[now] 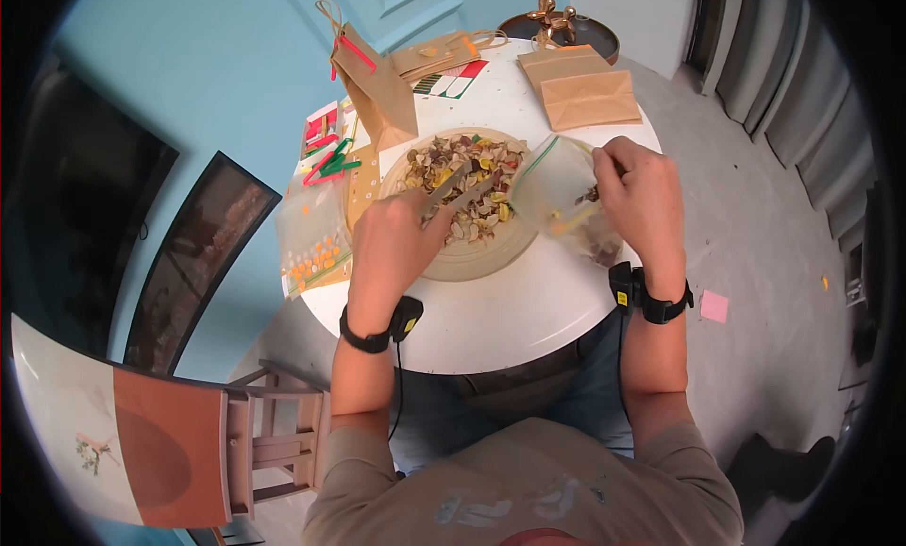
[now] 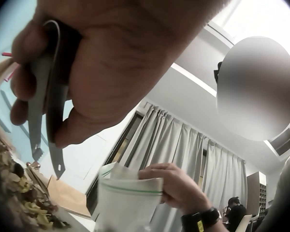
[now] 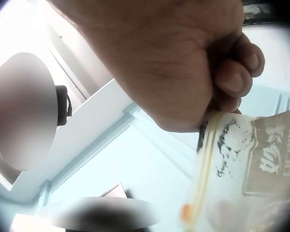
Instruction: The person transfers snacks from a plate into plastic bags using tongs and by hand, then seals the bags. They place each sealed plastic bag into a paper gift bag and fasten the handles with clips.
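My left hand (image 1: 392, 239) grips metal tongs (image 2: 55, 104) over a round plate (image 1: 477, 263) heaped with dried petals and leaves (image 1: 486, 223). The two tong arms stand apart, with their tips low over the heap in the head view. At the plate's right side, my right hand (image 1: 646, 192) pinches the upper edge of a clear zip bag (image 1: 563, 183). Its green-lined mouth gapes toward the plate, and some dark and yellow pieces show in its lower part. Printed lettering marks the bag (image 3: 232, 179) in the right wrist view.
On the white table (image 1: 491, 334), a brown paper bag (image 1: 377, 88) stands behind the plate. Flat paper bags (image 1: 593, 100) lie at the back right. Red and green strips (image 1: 330, 161) and a clear packet with orange dots (image 1: 307, 249) lie at left.
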{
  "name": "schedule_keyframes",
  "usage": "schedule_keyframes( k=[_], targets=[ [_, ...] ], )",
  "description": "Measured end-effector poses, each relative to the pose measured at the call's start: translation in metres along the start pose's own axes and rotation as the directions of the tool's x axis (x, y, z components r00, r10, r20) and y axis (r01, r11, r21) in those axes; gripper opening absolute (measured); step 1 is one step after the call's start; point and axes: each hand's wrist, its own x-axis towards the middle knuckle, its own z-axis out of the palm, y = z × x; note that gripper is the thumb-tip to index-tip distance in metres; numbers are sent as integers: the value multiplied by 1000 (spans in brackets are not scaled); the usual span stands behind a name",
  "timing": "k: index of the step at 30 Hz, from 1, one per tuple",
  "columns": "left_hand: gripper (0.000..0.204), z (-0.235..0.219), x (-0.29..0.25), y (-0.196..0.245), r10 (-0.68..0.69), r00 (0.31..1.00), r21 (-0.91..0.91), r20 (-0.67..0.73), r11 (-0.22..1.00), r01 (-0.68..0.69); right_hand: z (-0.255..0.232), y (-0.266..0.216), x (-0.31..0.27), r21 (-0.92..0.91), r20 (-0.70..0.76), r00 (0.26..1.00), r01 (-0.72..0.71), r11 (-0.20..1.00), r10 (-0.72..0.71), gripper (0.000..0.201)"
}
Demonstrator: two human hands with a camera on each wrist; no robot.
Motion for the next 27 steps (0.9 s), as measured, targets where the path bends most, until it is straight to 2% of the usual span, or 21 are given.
schedule_keyframes(
  k=[2,6,8,11,12,14,18,24,26,27],
  targets=[
    [38,9,12,1,28,999,121,16,992,-30,-5,4,2,-13,-45,998,-35,999,34,22],
    [41,25,33,7,-38,998,69,48,997,35,-12,10,4,-23,-70,995,-66,998,65,22],
    [39,43,40,10,109,993,60,48,992,-112,-16,9,4,-25,-63,994,-87,996,85,22],
    [42,80,48,13,154,982,90,110,982,-164,-16,8,5,-31,-53,995,-89,996,88,23],
    [42,78,47,18,153,982,92,107,982,-163,-16,8,5,-41,-59,995,-77,996,75,23],
    [42,73,45,29,67,980,143,189,985,-95,-16,7,4,-5,-70,995,-70,998,69,23],
    [42,64,32,8,28,979,180,200,982,-65,-17,8,3,10,-80,995,-52,999,52,23],
    [38,20,-6,-15,2,997,219,78,976,-19,-21,7,2,-6,-73,996,-47,999,46,24],
    [36,9,-15,-19,-72,997,250,-3,966,71,-21,8,2,-10,-76,996,-51,999,50,24],
    [36,5,-16,-20,-72,997,251,-2,966,70,-21,7,2,-12,-77,996,-52,999,51,23]
  ],
)
